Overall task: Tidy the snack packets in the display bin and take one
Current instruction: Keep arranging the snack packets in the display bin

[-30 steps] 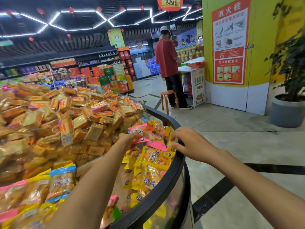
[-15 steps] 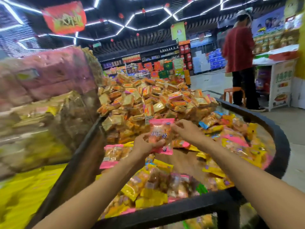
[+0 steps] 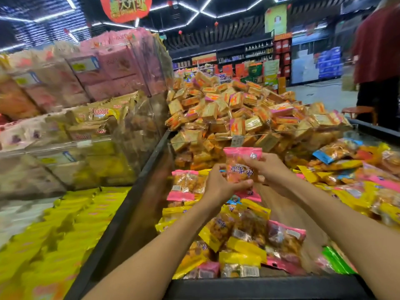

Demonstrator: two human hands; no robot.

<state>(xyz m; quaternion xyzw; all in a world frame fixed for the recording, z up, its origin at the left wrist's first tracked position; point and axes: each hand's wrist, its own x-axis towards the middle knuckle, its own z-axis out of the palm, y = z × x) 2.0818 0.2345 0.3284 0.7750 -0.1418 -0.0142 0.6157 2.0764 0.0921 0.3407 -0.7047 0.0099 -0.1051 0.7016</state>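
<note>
I hold one pink snack packet (image 3: 239, 167) upright above the display bin (image 3: 255, 285). My left hand (image 3: 220, 185) grips its lower left side with thumb across the front. My right hand (image 3: 267, 169) pinches its right edge near the top. Below and around lie several loose packets, yellow (image 3: 240, 245), pink (image 3: 184, 185) and blue (image 3: 326, 154), scattered in the black-rimmed bin.
A heap of orange and gold wafer packs (image 3: 238, 113) rises behind a clear divider. Left of the bin stand clear boxes of pink and gold packs (image 3: 104, 87) and a bed of yellow packets (image 3: 54, 245). A person in a red shirt (image 3: 378, 50) stands at far right by a stool (image 3: 359, 111).
My view has swung left and closer to the bin. The pink packet has risen a little, and my right hand now pinches its right edge while the left still grips it.
</note>
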